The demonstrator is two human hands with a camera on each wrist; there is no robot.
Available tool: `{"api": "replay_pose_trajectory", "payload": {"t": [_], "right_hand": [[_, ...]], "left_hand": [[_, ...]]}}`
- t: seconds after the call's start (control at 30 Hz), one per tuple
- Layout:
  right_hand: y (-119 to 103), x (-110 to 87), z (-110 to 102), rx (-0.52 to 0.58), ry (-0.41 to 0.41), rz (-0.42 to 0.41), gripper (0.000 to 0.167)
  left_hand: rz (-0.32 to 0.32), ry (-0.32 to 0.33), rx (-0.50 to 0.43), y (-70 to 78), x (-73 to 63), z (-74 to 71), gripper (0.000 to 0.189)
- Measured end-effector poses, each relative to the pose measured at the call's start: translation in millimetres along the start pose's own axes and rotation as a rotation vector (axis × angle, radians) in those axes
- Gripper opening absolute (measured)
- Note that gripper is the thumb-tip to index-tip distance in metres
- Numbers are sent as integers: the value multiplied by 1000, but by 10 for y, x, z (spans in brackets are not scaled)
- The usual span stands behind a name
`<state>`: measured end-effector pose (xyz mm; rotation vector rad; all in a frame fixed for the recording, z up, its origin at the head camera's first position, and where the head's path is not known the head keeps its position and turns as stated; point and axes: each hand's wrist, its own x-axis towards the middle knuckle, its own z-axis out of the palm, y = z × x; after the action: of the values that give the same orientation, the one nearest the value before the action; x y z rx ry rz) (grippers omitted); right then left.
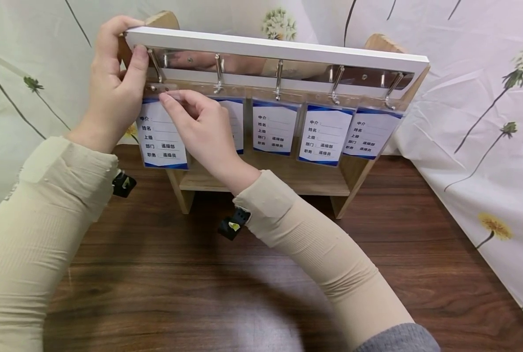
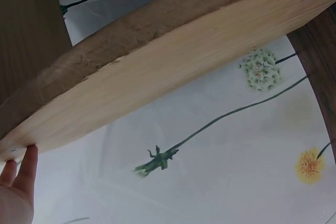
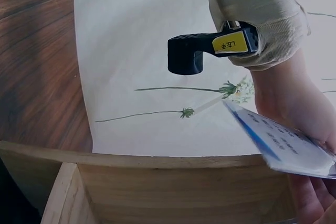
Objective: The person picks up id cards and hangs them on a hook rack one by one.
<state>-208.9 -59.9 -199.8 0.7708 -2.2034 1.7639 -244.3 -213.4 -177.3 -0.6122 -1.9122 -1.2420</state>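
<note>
My left hand [image 1: 116, 83] grips the left end of a white hook rail [image 1: 279, 44], its thumb on the front beside the first metal hook [image 1: 155, 66]. In the left wrist view its fingertips [image 2: 30, 156] touch the wooden side panel [image 2: 157, 61]. My right hand [image 1: 206, 129] pinches the top edge of the leftmost badge [image 1: 162, 142], a clear holder with a blue-edged white card, just below that hook. In the right wrist view this badge [image 3: 289, 148] is tilted. A second badge [image 1: 236, 124] is partly hidden behind my right hand.
Three more badges hang to the right, such as the middle badge [image 1: 273, 127], below further hooks [image 1: 279, 80]. The rail belongs to a wooden stand with a lower shelf [image 1: 287, 178], on a dark wood-grain surface [image 1: 177, 283]. A flower-printed white cloth [image 1: 477, 112] surrounds it.
</note>
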Motion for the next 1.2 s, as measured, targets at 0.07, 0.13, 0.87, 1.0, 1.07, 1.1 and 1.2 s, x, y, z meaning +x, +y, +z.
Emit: {"api": "replay_pose_trajectory", "payload": {"t": [0.07,0.13,0.87,1.0,1.07,1.1,1.2], "right_hand": [[-5,10,7,0,-1,13,26],[-10,19,15,-1,-3,23,27],[-19,71,74,1,39,29,26],[-20,66,81,3,44,36,26],[-20,63,84,6,43,41,27],[-19,62,85,6,43,42,27],[-21,67,88,7,50,46,27]], "left_hand": [[-13,6,1,-5,2,7,32],[-15,9,3,-14,4,11,32],[17,59,66,-20,16,64,29],[29,66,98,-26,22,70,28],[31,70,104,-29,24,70,28],[35,71,115,-30,23,69,28],[38,74,132,-28,23,68,28]]}}
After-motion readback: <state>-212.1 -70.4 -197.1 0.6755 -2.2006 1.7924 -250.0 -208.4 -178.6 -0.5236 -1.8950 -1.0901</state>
